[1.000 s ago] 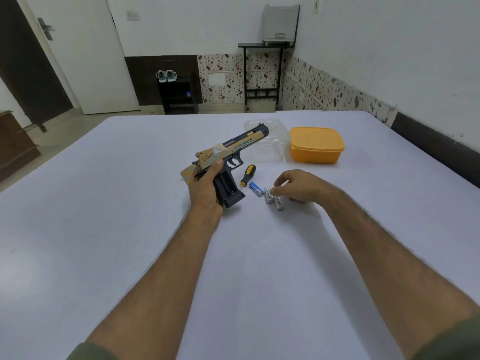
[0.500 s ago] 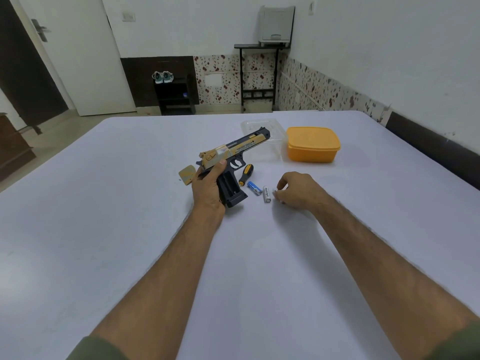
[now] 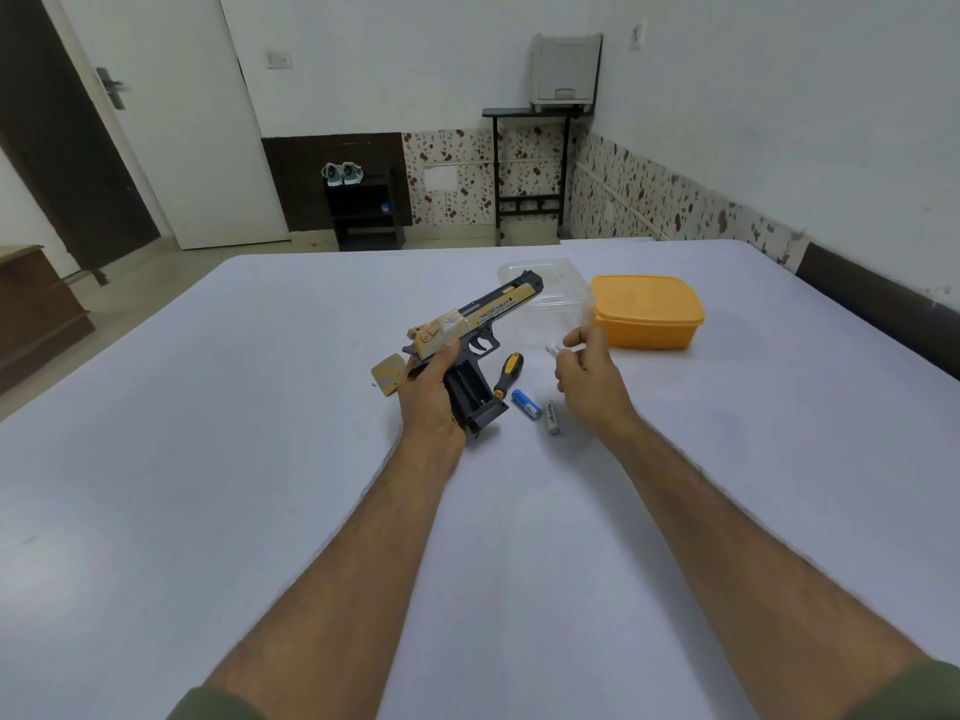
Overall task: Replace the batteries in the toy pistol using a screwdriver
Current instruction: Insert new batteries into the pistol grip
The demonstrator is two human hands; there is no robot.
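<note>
Battery (image 3: 555, 348) in right hand (image 3: 589, 379)

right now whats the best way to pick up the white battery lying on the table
Pinch the white battery across its middle from above, fingers on its two long sides. It lies flat, its far end beside the blue battery, so its right side and near end are freer.

An orange lidded box (image 3: 648, 311) sits on the white table (image 3: 208, 459) just beside a clear plastic container (image 3: 550, 288).
</note>
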